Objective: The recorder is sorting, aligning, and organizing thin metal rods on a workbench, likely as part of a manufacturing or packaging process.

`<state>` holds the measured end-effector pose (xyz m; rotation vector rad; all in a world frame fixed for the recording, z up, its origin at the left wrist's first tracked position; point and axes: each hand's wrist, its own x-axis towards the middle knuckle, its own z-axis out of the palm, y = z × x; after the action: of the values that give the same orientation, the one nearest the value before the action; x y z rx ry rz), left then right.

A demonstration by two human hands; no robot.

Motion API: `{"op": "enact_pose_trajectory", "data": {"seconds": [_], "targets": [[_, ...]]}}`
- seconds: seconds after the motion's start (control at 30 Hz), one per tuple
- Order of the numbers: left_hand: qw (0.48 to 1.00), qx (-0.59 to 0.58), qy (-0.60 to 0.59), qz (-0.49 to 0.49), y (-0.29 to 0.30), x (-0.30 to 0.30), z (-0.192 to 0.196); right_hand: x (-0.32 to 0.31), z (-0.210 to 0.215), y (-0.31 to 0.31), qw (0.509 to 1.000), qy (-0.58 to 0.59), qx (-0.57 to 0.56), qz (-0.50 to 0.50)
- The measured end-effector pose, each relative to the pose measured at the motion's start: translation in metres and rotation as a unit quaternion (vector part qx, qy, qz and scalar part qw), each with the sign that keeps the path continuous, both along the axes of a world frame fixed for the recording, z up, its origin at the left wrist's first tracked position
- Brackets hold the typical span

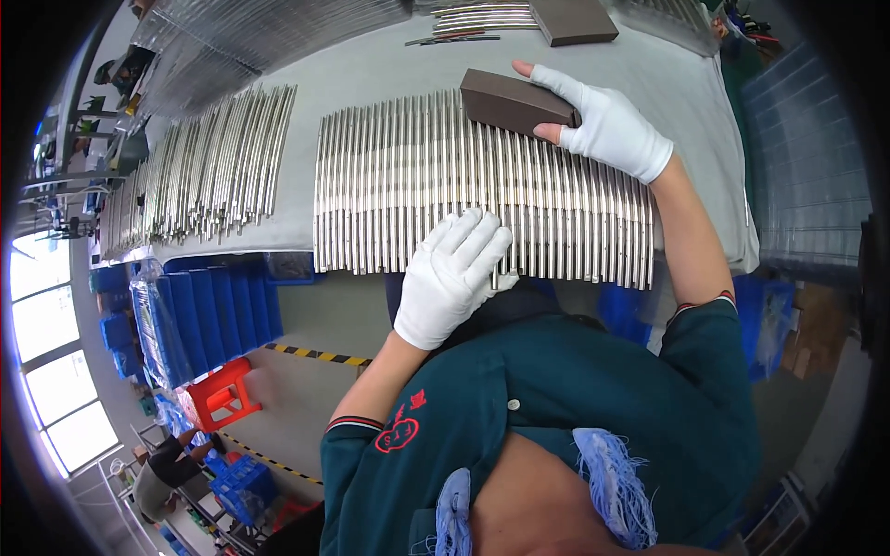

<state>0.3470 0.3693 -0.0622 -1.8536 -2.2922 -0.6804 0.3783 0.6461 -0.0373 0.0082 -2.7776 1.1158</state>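
A row of slim silver metal rods (371, 185) lies side by side on the pale table, their near ends by the front edge. In its white glove with bare fingertips, my right hand (607, 120) grips a dark brown rectangular block (510, 100), thumb on the near side and forefinger over the far side. The block rests across the far ends of the rods. My left hand (454, 273), also gloved in white, lies with fingers stretched over the near part of the row. Its thumb sits low, beside one rod end that sticks out slightly.
More silver rods (213, 167) lie in a looser group at the left. At the back are another brown block (573, 20), several loose rods (482, 18) and clear plastic trays (269, 32). Below left stand blue bins (218, 315) and a red stool (222, 394). Another person (158, 482) is farther off.
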Motion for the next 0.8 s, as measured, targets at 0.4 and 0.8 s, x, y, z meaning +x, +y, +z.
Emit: {"op": "enact_pose_trajectory", "data": {"seconds": [0.4,0.8], "targets": [[0.994,0.04,-0.085,-0.056,0.004,-0.005,-0.001,0.005,0.01,0.007,0.985,-0.032,-0.15,0.083],[0.993,0.061,-0.097,-0.03,0.008,-0.001,0.0,0.003,0.033,-0.001,0.963,-0.134,-0.211,0.099]]}}
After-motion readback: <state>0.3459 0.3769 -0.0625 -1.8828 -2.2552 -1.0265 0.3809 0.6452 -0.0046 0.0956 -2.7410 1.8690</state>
